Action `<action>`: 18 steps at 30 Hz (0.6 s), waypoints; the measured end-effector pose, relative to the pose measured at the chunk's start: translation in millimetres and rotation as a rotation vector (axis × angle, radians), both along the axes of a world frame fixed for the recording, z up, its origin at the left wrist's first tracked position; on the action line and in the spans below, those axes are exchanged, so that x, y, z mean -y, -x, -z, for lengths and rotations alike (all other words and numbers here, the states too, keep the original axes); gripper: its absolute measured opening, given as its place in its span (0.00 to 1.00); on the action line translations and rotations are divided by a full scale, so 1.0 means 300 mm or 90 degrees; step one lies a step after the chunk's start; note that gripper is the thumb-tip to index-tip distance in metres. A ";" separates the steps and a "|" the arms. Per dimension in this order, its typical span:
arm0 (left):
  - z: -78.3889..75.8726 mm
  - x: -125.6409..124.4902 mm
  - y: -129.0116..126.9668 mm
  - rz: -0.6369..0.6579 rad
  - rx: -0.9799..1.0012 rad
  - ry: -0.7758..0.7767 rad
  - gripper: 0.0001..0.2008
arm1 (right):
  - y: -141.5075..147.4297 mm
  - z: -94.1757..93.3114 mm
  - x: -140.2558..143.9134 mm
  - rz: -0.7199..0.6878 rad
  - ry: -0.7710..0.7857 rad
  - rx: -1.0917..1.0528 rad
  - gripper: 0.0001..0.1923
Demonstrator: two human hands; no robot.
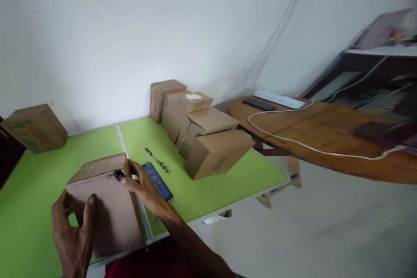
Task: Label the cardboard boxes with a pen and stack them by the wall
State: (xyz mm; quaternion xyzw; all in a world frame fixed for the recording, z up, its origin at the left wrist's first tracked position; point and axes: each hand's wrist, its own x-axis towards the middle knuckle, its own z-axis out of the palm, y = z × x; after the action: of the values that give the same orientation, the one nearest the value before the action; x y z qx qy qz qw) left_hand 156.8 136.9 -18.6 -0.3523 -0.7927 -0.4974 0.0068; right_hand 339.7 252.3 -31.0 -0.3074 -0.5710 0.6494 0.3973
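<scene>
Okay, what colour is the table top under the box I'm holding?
Bright lime green table top, split by a pale seam; the head view shows it clearly around the brown box.

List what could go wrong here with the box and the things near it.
The box sits at the table's near edge, held by both hands, left and right; a push toward the person might tip it off. The phone lies just beside the right hand, so shifting the box sideways could knock or cover it.
</scene>
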 end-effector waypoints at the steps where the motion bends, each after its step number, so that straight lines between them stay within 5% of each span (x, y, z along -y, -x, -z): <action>1: -0.014 -0.012 -0.015 0.002 -0.050 -0.015 0.58 | 0.001 -0.010 0.003 0.004 -0.013 0.008 0.55; 4: -0.060 -0.059 -0.054 0.039 -0.215 -0.065 0.59 | 0.004 -0.033 0.017 0.018 -0.050 0.036 0.53; 8: -0.103 -0.119 -0.071 0.109 -0.330 -0.071 0.44 | -0.002 -0.052 0.028 0.020 -0.039 0.056 0.50; 18: -0.102 -0.170 -0.090 0.159 -0.439 -0.092 0.32 | -0.007 -0.072 -0.023 0.116 -0.095 0.085 0.24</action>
State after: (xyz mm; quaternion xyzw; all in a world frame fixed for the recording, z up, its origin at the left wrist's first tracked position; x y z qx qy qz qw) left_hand 183.9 187.8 11.9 -0.5919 -0.6575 -0.4010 0.2377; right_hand 341.7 259.0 -9.4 -0.3699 -0.6127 0.5442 0.4377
